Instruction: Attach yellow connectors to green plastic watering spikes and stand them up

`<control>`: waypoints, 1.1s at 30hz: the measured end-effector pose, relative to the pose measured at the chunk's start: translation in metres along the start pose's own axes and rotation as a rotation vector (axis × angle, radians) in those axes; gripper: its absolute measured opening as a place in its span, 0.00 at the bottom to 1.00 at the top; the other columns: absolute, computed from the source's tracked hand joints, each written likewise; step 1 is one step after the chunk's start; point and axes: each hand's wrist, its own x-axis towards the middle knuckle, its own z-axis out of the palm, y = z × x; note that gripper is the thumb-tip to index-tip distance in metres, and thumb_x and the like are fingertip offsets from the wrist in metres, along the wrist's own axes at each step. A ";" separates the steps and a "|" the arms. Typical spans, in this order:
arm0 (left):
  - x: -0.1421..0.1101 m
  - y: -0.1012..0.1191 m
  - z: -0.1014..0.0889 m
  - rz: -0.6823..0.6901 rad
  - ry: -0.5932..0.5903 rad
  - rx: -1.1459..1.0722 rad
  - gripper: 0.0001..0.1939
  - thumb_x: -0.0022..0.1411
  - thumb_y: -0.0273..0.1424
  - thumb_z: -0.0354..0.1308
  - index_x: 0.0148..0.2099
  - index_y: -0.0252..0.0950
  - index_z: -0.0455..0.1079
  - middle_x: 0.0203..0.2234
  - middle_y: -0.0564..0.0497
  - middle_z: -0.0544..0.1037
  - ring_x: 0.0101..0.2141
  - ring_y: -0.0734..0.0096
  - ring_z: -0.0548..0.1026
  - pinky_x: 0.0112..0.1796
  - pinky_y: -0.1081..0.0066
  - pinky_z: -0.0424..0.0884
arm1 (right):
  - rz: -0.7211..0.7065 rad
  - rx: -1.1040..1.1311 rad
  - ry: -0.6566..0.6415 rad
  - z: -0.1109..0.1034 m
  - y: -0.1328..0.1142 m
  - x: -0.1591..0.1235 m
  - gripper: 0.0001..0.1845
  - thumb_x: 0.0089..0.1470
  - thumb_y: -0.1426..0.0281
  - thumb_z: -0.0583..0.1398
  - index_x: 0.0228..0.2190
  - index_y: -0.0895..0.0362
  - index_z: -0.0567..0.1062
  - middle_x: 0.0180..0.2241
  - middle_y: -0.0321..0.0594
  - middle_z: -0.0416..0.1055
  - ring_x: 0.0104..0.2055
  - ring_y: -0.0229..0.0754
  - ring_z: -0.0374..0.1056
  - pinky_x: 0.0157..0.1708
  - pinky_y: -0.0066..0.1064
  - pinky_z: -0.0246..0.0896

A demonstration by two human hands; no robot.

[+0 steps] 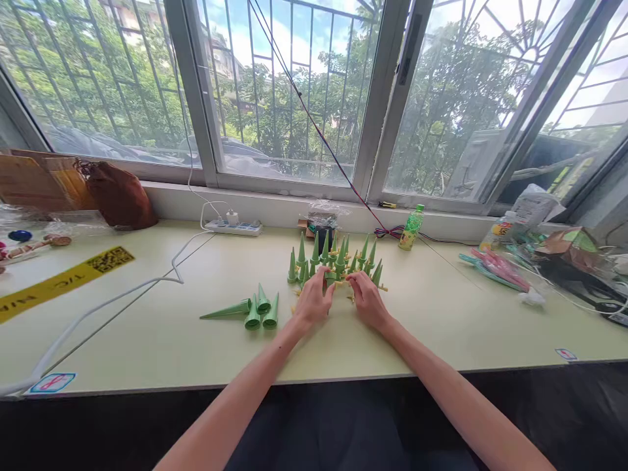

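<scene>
My left hand (313, 297) is closed around a green plastic spike (331, 277); most of the spike is hidden by my fingers. Close beside it, the fingertips of my right hand (367, 299) pinch a small yellow plastic piece (347, 280), next to the spike. Just beyond both hands stands a cluster of green cone-shaped spikes (301, 252), points up, many with small yellow pieces on them. Off to the left sit several loose green spikes (263, 302), one of them lying on its side (228, 309) with its open end facing right.
A white power strip (233, 227) and cable (132, 288) are on the left of the table (206, 360). Behind the spikes is a dark box (324, 239). A green bottle (411, 229) stands back right, with pink and green plastic items (498, 269) farther right.
</scene>
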 end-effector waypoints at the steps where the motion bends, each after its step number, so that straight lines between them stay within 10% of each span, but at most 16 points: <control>1: 0.000 0.000 0.000 0.005 0.009 -0.006 0.14 0.63 0.30 0.52 0.51 0.37 0.60 0.29 0.52 0.71 0.26 0.70 0.70 0.32 0.71 0.66 | -0.003 0.006 0.001 0.000 0.000 0.000 0.13 0.66 0.69 0.46 0.39 0.56 0.69 0.37 0.43 0.66 0.37 0.42 0.65 0.39 0.32 0.61; 33: -0.001 0.005 -0.002 0.007 -0.045 -0.083 0.19 0.64 0.35 0.53 0.56 0.39 0.66 0.23 0.55 0.70 0.25 0.72 0.69 0.32 0.72 0.66 | 0.037 0.086 -0.027 -0.002 -0.004 -0.002 0.11 0.65 0.65 0.50 0.35 0.56 0.70 0.30 0.39 0.70 0.30 0.40 0.65 0.31 0.29 0.59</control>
